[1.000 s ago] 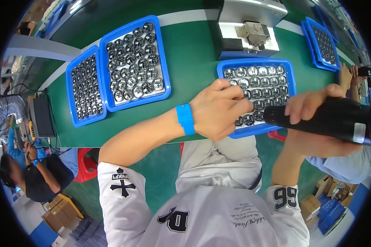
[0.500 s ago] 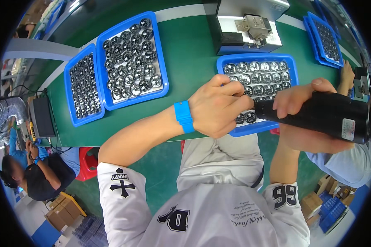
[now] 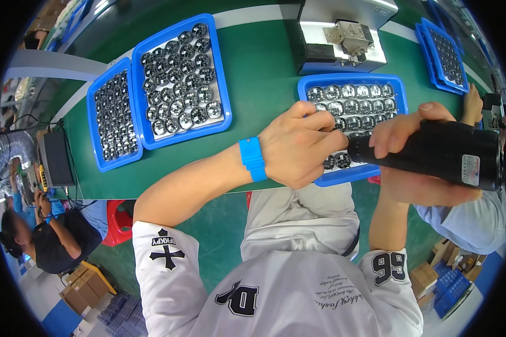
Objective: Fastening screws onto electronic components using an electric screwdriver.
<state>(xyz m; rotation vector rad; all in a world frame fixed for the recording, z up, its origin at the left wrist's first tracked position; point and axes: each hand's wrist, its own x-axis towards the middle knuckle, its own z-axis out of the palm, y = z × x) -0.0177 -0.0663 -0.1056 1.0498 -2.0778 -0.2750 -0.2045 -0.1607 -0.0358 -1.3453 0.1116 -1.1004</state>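
Note:
My right hand [image 3: 396, 135] is wrapped round a thick black cylindrical tool [image 3: 441, 151], held nearly level with its narrow end pointing left. At that narrow end, the thumb and fingers of my left hand [image 3: 298, 146] are pinched together; whatever they hold is hidden. A blue band [image 3: 252, 159] circles my left wrist. Below both hands lies a blue tray [image 3: 351, 79] with rows of shiny, clear-and-silver domed round parts [image 3: 351, 106]. My hands and the tool cover its lower part.
Behind the tray stands a machine with a metal clamp-like fixture [image 3: 354, 40]. Two blue trays of similar parts, one larger [image 3: 221, 73] and one farther left [image 3: 95, 129], lie on the green table. Stacked trays [image 3: 426, 56] and another person's hand [image 3: 473, 105] are at right.
The tool and my right hand have shifted very slightly. My left hand keeps its pinch at the tool's narrow end. The view itself has moved a little.

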